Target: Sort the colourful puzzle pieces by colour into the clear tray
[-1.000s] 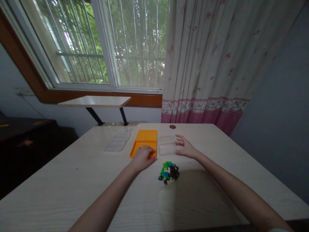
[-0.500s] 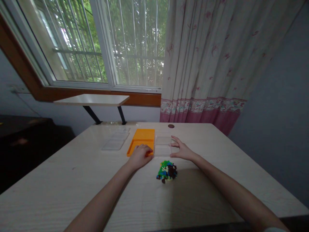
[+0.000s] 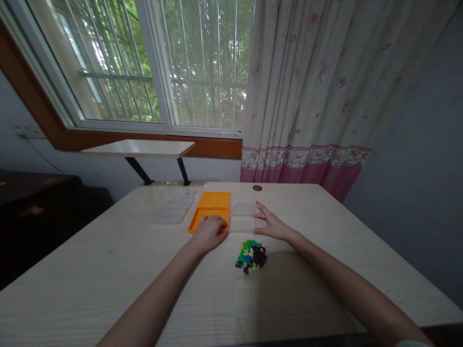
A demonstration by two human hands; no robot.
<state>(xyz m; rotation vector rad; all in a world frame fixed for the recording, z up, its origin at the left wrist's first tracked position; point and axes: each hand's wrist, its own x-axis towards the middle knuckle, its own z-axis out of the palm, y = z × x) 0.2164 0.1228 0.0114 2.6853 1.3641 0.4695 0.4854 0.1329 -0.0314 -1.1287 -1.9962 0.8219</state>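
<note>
Left hand (image 3: 211,231), centre of frame: fingers curled over the near right corner of the open orange case (image 3: 215,200); fingertips partly hidden, can't tell if gripping. Right hand (image 3: 268,224), just right of centre: fingers spread, not closed, at the right edge of the clear tray (image 3: 242,224), which lies flat right beside the case. Contact there looks likely.

Risks, my guess: a hard sideways push from the right hand could skew tray against case; pulling either one nearer could scatter the loose pile of small coloured pieces (image 3: 252,255) just below. Clear plastic on pale wood is easy to misjudge.

Pale wood-grain worktop (image 3: 152,284); second clear container (image 3: 174,212) left of the case. Small raised shelf (image 3: 141,148) at left, barred window (image 3: 206,62) upper left, flowered curtain (image 3: 300,86) upper right. Dim room.
</note>
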